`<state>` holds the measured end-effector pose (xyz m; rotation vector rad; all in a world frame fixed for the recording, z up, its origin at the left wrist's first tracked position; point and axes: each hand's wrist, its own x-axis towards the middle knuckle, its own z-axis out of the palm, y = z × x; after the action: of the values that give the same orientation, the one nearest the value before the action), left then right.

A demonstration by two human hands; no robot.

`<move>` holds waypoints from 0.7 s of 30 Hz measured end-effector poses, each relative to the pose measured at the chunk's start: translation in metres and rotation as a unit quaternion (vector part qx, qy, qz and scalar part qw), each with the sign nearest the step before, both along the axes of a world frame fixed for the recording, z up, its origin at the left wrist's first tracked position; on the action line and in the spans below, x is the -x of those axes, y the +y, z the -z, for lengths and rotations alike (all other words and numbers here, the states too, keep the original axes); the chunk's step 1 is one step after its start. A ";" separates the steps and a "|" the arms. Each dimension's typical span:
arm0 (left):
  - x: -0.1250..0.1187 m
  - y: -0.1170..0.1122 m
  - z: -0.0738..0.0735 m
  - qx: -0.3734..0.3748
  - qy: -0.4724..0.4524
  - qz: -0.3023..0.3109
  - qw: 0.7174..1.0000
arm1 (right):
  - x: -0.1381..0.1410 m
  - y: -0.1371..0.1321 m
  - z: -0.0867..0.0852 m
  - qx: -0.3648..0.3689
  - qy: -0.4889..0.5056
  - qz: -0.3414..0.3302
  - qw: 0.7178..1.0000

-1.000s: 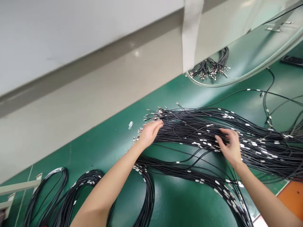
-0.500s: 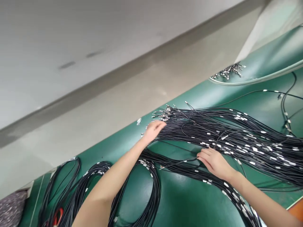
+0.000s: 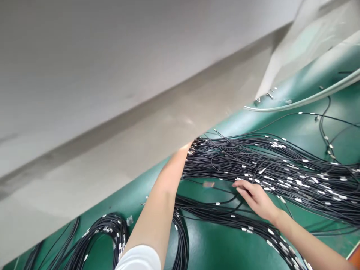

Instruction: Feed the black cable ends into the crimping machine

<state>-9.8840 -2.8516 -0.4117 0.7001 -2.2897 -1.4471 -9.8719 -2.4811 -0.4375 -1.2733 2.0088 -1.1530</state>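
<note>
My right hand [image 3: 251,193] is closed, thumb against fingers, at the lower edge of a thick bundle of black cables [image 3: 242,157] with white tags. It appears to pinch a thin black cable; a blurred small end piece [image 3: 208,184] shows just left of the fingertips. My left forearm [image 3: 164,187] reaches up past the bundle's connector ends. The left hand itself is hidden behind the grey panel edge. Below the right hand lies a second, thinner cable bundle [image 3: 225,215], also white-tagged.
A wide grey panel [image 3: 126,75] overhangs the green work surface [image 3: 213,240]. Coiled black cables [image 3: 98,225] lie lower left. A pale curved rim [image 3: 303,104] with small metal connectors [image 3: 270,96] beyond it is upper right. Loose cables [image 3: 323,123] cross the right side.
My left hand has moved up from the connector ends and out of sight behind the panel. My right hand stays near the same spot; the end piece by it has risen. The view has shifted.
</note>
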 end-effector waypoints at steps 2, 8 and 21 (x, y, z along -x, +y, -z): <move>0.010 -0.003 -0.008 -0.041 0.044 0.008 0.998 | 0.006 -0.003 -0.003 0.015 -0.004 0.026 1.000; 0.018 0.012 -0.037 -0.148 0.136 0.039 0.979 | 0.048 -0.016 -0.028 0.132 0.045 0.185 0.973; -0.058 0.108 -0.075 -0.319 0.206 0.042 0.924 | 0.091 -0.062 -0.015 0.069 0.117 0.098 0.986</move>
<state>-9.8264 -2.7439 -0.3362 0.3960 -1.5411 -2.1692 -9.9633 -2.5428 -0.4223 -1.3569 2.3018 -1.3058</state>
